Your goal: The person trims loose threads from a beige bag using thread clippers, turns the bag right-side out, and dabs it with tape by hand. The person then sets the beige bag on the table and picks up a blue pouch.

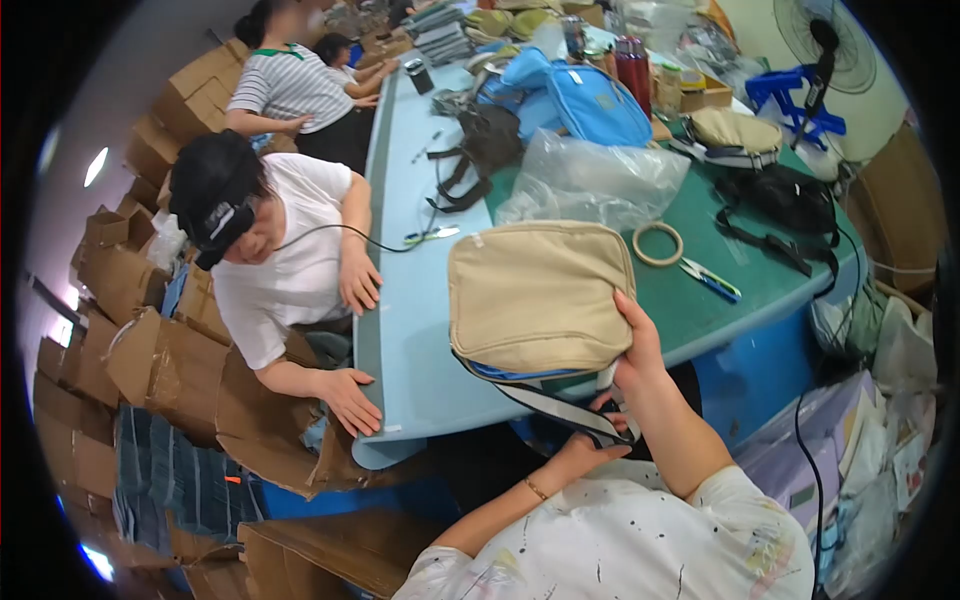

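A beige zippered bag (540,295) with blue along its lower edge is held up in front of me, over the table's near edge. My right hand (640,348) grips the bag's right side, thumb on the front panel. Lower down, my left hand (588,452) is closed around the black-and-white strap (550,403) hanging from the bag; some of its fingers are hidden behind the strap. Just right of the bag, a roll of tape (657,228) and thread snips (712,280) lie on the green tabletop.
The table (400,330) carries a clear plastic bag (595,180), a blue bag (598,100), black bags and a red bottle (632,75). A person in a white shirt (300,210) leans on its left edge, with others beyond. Cardboard boxes (170,360) crowd the left.
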`<state>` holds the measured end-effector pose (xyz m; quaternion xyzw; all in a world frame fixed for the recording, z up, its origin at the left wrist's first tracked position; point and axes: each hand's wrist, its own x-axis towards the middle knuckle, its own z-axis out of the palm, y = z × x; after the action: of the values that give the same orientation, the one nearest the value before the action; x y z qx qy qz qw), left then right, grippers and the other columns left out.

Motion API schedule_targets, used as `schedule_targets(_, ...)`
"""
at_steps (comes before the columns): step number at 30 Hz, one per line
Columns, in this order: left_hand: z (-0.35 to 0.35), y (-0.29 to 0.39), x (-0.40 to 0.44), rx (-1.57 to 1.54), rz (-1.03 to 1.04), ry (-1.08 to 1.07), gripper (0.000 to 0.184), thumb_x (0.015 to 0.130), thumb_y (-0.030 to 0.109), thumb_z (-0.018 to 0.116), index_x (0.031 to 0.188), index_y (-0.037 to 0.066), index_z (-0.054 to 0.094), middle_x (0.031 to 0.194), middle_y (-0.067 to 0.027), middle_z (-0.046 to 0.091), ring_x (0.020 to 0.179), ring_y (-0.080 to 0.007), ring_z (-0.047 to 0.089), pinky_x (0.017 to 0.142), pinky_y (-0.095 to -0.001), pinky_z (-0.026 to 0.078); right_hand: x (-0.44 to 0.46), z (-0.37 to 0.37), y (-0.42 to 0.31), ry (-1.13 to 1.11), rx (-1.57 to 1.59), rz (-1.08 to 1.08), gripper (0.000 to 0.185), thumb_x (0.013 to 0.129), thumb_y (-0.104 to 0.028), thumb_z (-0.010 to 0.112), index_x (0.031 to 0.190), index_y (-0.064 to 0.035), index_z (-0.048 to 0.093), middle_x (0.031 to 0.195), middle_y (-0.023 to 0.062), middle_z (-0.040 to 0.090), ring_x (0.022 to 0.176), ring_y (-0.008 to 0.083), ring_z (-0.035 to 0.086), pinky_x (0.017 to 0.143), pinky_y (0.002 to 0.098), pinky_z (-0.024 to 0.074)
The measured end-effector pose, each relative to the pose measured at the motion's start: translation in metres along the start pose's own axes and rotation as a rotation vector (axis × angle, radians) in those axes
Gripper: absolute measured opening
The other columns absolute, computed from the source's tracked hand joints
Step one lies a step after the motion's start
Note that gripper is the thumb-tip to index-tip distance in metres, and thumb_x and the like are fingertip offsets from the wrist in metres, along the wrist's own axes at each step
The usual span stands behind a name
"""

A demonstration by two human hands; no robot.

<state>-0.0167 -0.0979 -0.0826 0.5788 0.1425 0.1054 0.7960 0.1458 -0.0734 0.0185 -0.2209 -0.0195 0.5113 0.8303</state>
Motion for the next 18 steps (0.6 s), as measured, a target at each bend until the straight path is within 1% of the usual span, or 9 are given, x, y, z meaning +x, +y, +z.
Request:
schedule_targets(3, -0.012, -0.006, -0.003, 0.058, 0.049, 0.078, 0.068, 0.080, 0.006, 0.069, 0.133, 0.006, 0.026, 0.112, -0.0059, 0.056, 0.108, -0.0141, 0.051, 0.092, -0.0282, 0.042, -0.004, 0.002, -0.003, -0.014, -0.053, -0.027, 0.042, 0.087, -0.024, 0.057, 0.122, -0.0023, 0.051, 0.116, 0.0135, 0.059, 0.105, 0.0258, 0.058, 0.092, 0.0393, 0.0460)
schedule_targets(5, -0.016, -0.002, -0.005, -0.010, -0.162, 0.188, 0.063, 0.081, 0.008, 0.068, 0.131, 0.005, 0.029, 0.111, -0.0053, 0.056, 0.104, -0.0132, 0.052, 0.090, -0.0277, 0.043, -0.004, -0.001, -0.006, -0.027, -0.080, -0.062, 0.042, 0.087, -0.024, 0.057, 0.122, -0.0030, 0.050, 0.116, 0.0133, 0.059, 0.105, 0.0256, 0.058, 0.092, 0.0395, 0.0462)
schedule_targets(6, -0.013, 0.001, -0.007, -0.080, -0.162, 0.202, 0.057, 0.082, 0.010, 0.068, 0.128, 0.004, 0.035, 0.114, -0.0043, 0.054, 0.105, -0.0123, 0.050, 0.087, -0.0271, 0.044, -0.005, -0.002, -0.008, -0.045, -0.038, -0.028, 0.041, 0.089, -0.019, 0.055, 0.125, -0.0039, 0.044, 0.117, 0.0122, 0.057, 0.105, 0.0237, 0.058, 0.090, 0.0380, 0.0475)
schedule_targets(10, 0.000, 0.011, -0.008, -0.144, -0.242, 0.191, 0.053, 0.081, 0.011, 0.068, 0.125, 0.004, 0.040, 0.118, -0.0037, 0.052, 0.108, -0.0127, 0.048, 0.088, -0.0262, 0.043, -0.003, -0.015, -0.001, -0.091, 0.013, 0.061, 0.040, 0.088, -0.020, 0.055, 0.124, -0.0034, 0.046, 0.116, 0.0127, 0.058, 0.104, 0.0243, 0.058, 0.090, 0.0387, 0.0473)
schedule_targets(12, 0.000, 0.021, -0.004, -0.124, -0.250, -0.147, 0.041, 0.081, 0.013, 0.067, 0.117, 0.006, 0.047, 0.122, -0.0039, 0.050, 0.111, -0.0135, 0.047, 0.089, -0.0256, 0.042, -0.005, -0.014, 0.001, -0.066, 0.028, 0.106, 0.041, 0.088, -0.022, 0.056, 0.123, -0.0019, 0.048, 0.116, 0.0134, 0.059, 0.104, 0.0254, 0.059, 0.091, 0.0396, 0.0470)
schedule_targets(13, -0.001, 0.016, -0.003, -0.130, -0.247, -0.146, 0.041, 0.081, 0.013, 0.067, 0.117, 0.006, 0.047, 0.122, -0.0039, 0.050, 0.111, -0.0135, 0.047, 0.089, -0.0256, 0.042, -0.005, -0.015, 0.000, -0.065, 0.022, 0.108, 0.041, 0.088, -0.022, 0.056, 0.123, -0.0019, 0.048, 0.116, 0.0134, 0.059, 0.104, 0.0254, 0.059, 0.091, 0.0396, 0.0470)
schedule_targets(15, -0.008, 0.004, 0.000, 0.403, -0.023, -0.463, 0.028, 0.083, 0.017, 0.064, 0.105, 0.006, 0.051, 0.119, -0.0050, 0.052, 0.112, -0.0129, 0.046, 0.089, -0.0263, 0.042, -0.006, -0.017, -0.004, -0.072, -0.033, 0.068, 0.043, 0.088, -0.026, 0.056, 0.122, -0.0013, 0.051, 0.117, 0.0143, 0.058, 0.104, 0.0277, 0.058, 0.092, 0.0412, 0.0457)
schedule_targets(17, -0.008, -0.003, -0.002, 0.408, 0.011, -0.463, 0.020, 0.085, 0.020, 0.062, 0.094, 0.006, 0.052, 0.108, -0.0062, 0.058, 0.102, -0.0122, 0.053, 0.084, -0.0276, 0.044, -0.007, -0.018, -0.014, -0.070, -0.029, 0.051, 0.043, 0.088, -0.027, 0.055, 0.123, -0.0012, 0.050, 0.118, 0.0146, 0.058, 0.106, 0.0281, 0.057, 0.093, 0.0415, 0.0452)
schedule_targets(18, -0.008, 0.001, -0.005, 0.434, -0.106, -0.380, 0.019, 0.085, 0.019, 0.062, 0.093, 0.006, 0.052, 0.100, -0.0063, 0.060, 0.095, -0.0125, 0.056, 0.081, -0.0280, 0.046, -0.008, -0.018, -0.019, -0.067, -0.022, 0.034, 0.044, 0.088, -0.027, 0.055, 0.123, -0.0012, 0.049, 0.119, 0.0150, 0.057, 0.107, 0.0285, 0.057, 0.094, 0.0417, 0.0448)
